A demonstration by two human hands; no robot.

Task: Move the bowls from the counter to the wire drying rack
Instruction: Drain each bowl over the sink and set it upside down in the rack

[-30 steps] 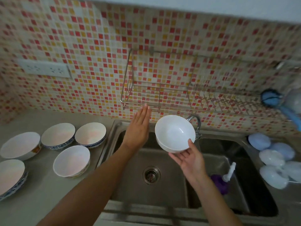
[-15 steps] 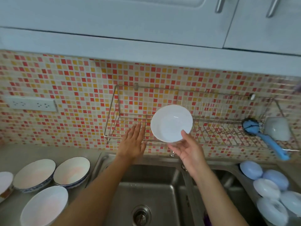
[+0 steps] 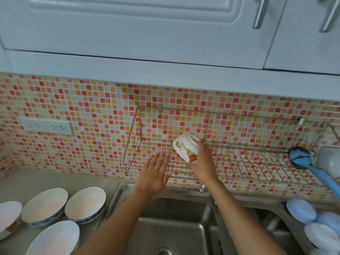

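In R hand [image 3: 201,165]: bowl [image 3: 186,147], inverted

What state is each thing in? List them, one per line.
Decorated bowl: turned mouth-down, tilted, held in the rack.
Right hand: gripping the bowl.
Left hand: open, flat, holding nothing.
Rack: mostly bare; blue brush at its right end.
Counter bowls: upright, empty.
Sink: empty.
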